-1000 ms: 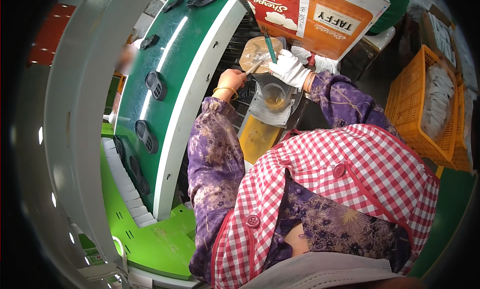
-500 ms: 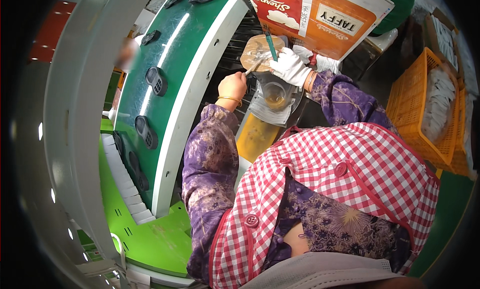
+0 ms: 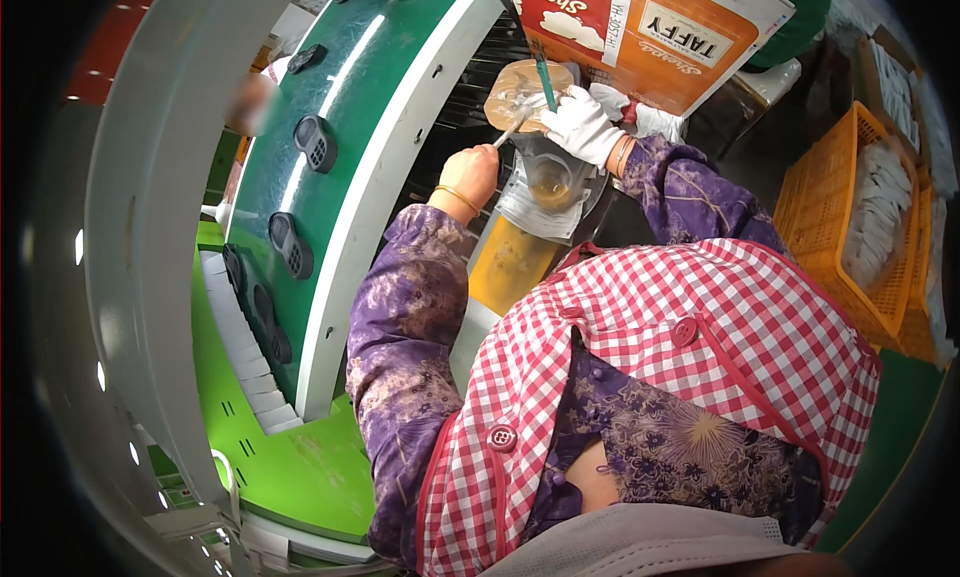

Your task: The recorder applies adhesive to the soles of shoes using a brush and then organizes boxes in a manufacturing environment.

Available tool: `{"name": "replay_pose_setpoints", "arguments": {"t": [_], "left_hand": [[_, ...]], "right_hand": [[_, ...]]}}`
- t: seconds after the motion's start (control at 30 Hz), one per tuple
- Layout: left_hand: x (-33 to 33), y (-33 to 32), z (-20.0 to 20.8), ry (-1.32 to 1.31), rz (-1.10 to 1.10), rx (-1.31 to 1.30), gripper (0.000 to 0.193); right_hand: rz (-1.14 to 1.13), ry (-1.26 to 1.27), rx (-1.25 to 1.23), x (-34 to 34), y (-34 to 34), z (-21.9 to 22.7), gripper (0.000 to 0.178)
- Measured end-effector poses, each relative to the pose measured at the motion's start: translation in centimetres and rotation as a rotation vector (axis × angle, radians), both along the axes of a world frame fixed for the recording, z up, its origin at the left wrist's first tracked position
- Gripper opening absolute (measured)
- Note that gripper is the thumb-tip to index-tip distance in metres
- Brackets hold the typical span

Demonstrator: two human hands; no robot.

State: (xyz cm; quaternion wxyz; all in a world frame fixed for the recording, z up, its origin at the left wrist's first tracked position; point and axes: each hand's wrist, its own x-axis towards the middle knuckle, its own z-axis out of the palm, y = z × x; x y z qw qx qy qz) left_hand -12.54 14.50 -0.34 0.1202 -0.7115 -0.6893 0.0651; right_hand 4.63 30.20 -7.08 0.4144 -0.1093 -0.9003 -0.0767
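My left hand (image 3: 468, 175), bare with a bangle at the wrist, is closed around a thin pale stick-like tool (image 3: 512, 127). The tool's far end reaches onto a tan rounded board (image 3: 520, 95); whatever it touches there is too small to make out. In a white glove, my right hand (image 3: 580, 127) is closed on a slim teal-handled tool (image 3: 545, 83) whose dark thin end points away from me. Just nearer than the gloved hand is a clear cup (image 3: 551, 184) with some yellowish liquid, on a pale sheet (image 3: 540, 215).
To the left runs a green conveyor belt (image 3: 350, 97) with a white rail and several dark shoe soles (image 3: 290, 245). A red and orange box (image 3: 660, 37) stands beyond my hands. An orange crate (image 3: 840, 232) is at the right. Below the sheet lies a yellow surface (image 3: 510, 265).
My left forearm and elbow have shifted slightly left, and the stick-like tool's angle has steepened a little. The view has moved slightly. Both hands keep their grips.
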Motion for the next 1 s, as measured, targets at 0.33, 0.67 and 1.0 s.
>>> {"name": "replay_pose_setpoints", "arguments": {"t": [0.33, 0.67, 1.0], "left_hand": [[-1.4, -0.2, 2.3, -0.217, 0.213, 0.145, 0.021], [-5.2, 4.2, 0.3, -0.670, 0.587, 0.077, 0.029], [-4.5, 6.8, 1.8, 0.083, 0.100, 0.148, 0.017]], "right_hand": [[0.003, -0.046, -0.051, 0.1, 0.3, 0.4, 0.018], [0.030, -0.047, -0.006, 0.0, 0.8, 0.4, 0.020], [0.012, -0.026, 0.022, -0.4, 0.8, 0.7, 0.014]]}}
